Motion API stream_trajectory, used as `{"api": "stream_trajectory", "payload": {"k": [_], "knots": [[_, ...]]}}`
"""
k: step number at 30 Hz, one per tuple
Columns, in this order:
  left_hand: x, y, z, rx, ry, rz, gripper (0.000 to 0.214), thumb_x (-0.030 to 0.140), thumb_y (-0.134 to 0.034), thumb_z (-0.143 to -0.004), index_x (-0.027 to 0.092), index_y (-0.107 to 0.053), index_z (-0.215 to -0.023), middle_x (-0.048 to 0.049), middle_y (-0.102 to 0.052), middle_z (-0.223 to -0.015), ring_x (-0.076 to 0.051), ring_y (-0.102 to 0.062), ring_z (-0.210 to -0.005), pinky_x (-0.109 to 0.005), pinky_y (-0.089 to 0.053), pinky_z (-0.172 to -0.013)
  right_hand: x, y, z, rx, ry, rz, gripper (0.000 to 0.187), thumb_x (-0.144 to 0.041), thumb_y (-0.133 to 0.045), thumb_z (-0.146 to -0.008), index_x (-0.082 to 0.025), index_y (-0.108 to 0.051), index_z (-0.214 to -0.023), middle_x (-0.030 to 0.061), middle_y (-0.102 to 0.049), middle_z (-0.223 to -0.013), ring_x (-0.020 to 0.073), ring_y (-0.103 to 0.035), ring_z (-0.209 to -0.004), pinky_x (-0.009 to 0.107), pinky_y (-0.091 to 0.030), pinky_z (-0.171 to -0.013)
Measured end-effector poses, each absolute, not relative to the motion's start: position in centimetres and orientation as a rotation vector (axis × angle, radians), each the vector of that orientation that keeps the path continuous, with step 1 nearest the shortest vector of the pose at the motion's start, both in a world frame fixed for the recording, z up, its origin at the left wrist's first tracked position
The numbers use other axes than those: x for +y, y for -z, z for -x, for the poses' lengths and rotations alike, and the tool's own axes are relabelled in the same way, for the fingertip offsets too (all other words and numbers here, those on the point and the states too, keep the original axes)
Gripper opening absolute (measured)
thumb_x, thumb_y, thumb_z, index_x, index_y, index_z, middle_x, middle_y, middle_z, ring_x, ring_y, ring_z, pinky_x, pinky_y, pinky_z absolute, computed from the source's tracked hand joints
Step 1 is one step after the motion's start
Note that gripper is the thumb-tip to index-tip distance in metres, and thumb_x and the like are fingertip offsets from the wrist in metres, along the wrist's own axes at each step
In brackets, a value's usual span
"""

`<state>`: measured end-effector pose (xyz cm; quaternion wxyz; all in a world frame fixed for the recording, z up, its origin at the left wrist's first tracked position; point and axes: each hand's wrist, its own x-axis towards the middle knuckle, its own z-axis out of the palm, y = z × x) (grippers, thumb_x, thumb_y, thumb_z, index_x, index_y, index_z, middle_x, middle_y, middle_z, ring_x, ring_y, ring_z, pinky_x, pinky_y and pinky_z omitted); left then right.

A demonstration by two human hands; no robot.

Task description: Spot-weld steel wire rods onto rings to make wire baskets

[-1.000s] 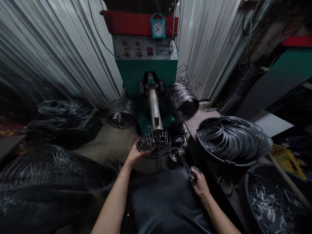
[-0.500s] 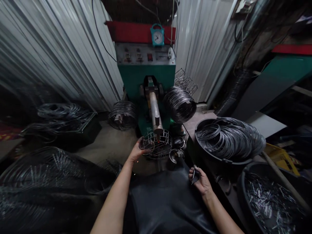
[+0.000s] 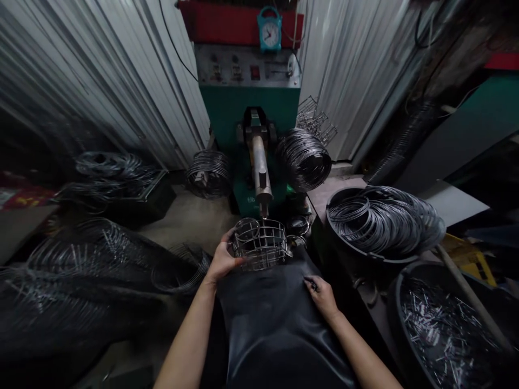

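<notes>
Wire basket is lying directly to the right of the left-hand grip, touching it, its wider axis running crosswise away from the palm. Its short depth is running between upper and lower rims; the mouth is apparently facing upward and tipping somewhat toward the metal arm ahead, though the dim, overlapping wires are preventing certainty. A round wire loop is showing at the basket's left end, just beside the fingers; whether it is joined to the wall is not being shown clearly.

Left hand is the nearer one: it is closing around the basket's left edge, thumb lying along the near side and fingers reaching to the far side. Right hand is standing apart from the basket, to the right of that grip and nearer the body, beside the black apron. Its fingers are curling inward; whether they are holding anything cannot be told.

Ahead and right of the left grip, the arm's lower tip is hanging by the basket's far rim, contact being unconfirmed. Beyond, the green machine is carrying the arm. Farther right, a black tub is holding wire rings.
</notes>
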<state>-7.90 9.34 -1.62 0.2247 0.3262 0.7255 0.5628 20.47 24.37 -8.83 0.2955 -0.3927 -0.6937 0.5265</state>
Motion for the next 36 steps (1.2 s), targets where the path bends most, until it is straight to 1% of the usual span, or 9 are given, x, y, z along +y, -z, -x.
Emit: {"api": "stream_trajectory", "payload": {"k": [3,6,8,11,15,27,32,34,36], "knots": [[9.4,0.4,6.4,2.282,-1.344,-1.077,0.095,0.037,-0.080,-0.047,0.018,-0.037,-0.129,-0.0120,-0.047,-0.126,-0.028,-0.048,-0.116,-0.041,-0.038,-0.099,24.5,6.7,-20.4,-2.078,-1.334,0.908,0.009,-0.028,-0.066,-0.069,-0.025,-0.071,-0.075,0.0045,-0.070,-0.079,0.0228,-0.063,-0.077,0.034,-0.047,-0.074],[10.2,-1.2,4.9,2.509,-1.047,-1.279,0.091,0.036,-0.079,-0.047,0.022,-0.039,-0.128,-0.0095,-0.048,-0.125,-0.030,-0.043,-0.118,-0.043,-0.034,-0.100,24.9,1.7,-18.3,-2.261,-1.256,0.665,0.014,-0.026,-0.060,-0.075,-0.026,-0.069,-0.086,0.0037,-0.070,-0.086,0.0214,-0.064,-0.082,0.032,-0.046,-0.076],[10.9,-2.4,3.9,2.581,-0.890,-1.368,0.090,0.036,-0.078,-0.049,0.024,-0.038,-0.129,-0.0087,-0.048,-0.125,-0.031,-0.041,-0.119,-0.044,-0.032,-0.100,25.0,-1.7,-16.2,-2.429,-1.142,0.567,0.021,-0.021,-0.062,-0.074,-0.026,-0.066,-0.094,0.0021,-0.070,-0.088,0.0200,-0.064,-0.082,0.028,-0.044,-0.073],[11.4,-3.6,2.7,2.613,-0.781,-1.414,0.089,0.038,-0.076,-0.051,0.024,-0.036,-0.130,-0.0095,-0.048,-0.126,-0.031,-0.041,-0.118,-0.043,-0.031,-0.098,24.7,-4.9,-12.8,-2.723,-0.844,0.616,0.029,-0.017,-0.064,-0.071,-0.024,-0.060,-0.098,0.0012,-0.069,-0.080,0.0190,-0.064,-0.074,0.024,-0.040,-0.063],[11.5,-3.9,2.2,2.605,-0.740,-1.438,0.088,0.039,-0.075,-0.051,0.025,-0.037,-0.129,-0.0089,-0.049,-0.123,-0.030,-0.043,-0.114,-0.041,-0.032,-0.095,23.9,-5.5,-9.8,-2.846,-0.622,0.712,0.023,-0.017,-0.061,-0.073,-0.021,-0.056,-0.095,0.0025,-0.068,-0.080,0.0186,-0.063,-0.073,0.022,-0.034,-0.058],[11.5,-3.5,2.5,2.528,-0.764,-1.498,0.086,0.037,-0.074,-0.050,0.023,-0.038,-0.127,-0.0094,-0.049,-0.123,-0.031,-0.042,-0.114,-0.042,-0.032,-0.095,23.2,-3.9,-9.9,-2.636,-0.867,0.666,0.014,-0.014,-0.059,-0.071,-0.021,-0.060,-0.083,-0.0013,-0.065,-0.071,0.0146,-0.059,-0.066,0.021,-0.039,-0.060],[11.2,-3.2,2.7,2.462,-0.809,-1.509,0.089,0.037,-0.076,-0.048,0.022,-0.039,-0.127,-0.0090,-0.049,-0.122,-0.030,-0.043,-0.114,-0.043,-0.032,-0.096,24.0,-4.0,-10.9,-2.637,-1.221,0.339,0.020,-0.009,-0.052,-0.076,-0.017,-0.066,-0.086,0.0017,-0.069,-0.083,0.0149,-0.063,-0.080,0.023,-0.045,-0.074],[11.0,-3.2,2.9,2.455,-0.820,-1.495,0.089,0.037,-0.076,-0.048,0.023,-0.038,-0.127,-0.0084,-0.049,-0.122,-0.030,-0.044,-0.114,-0.043,-0.033,-0.096,24.3,-4.4,-11.3,-2.686,-1.240,0.203,0.019,-0.012,-0.055,-0.077,-0.016,-0.066,-0.092,0.0043,-0.070,-0.090,0.0166,-0.063,-0.086,0.026,-0.046,-0.078],[10.9,-3.2,3.0,2.455,-0.843,-1.490,0.087,0.038,-0.076,-0.049,0.023,-0.039,-0.127,-0.0082,-0.049,-0.122,-0.030,-0.044,-0.114,-0.043,-0.033,-0.097,24.5,-4.8,-11.5,-2.740,-1.183,0.099,0.024,-0.014,-0.062,-0.074,-0.015,-0.065,-0.097,0.0067,-0.069,-0.094,0.0185,-0.063,-0.089,0.028,-0.046,-0.079]]}}
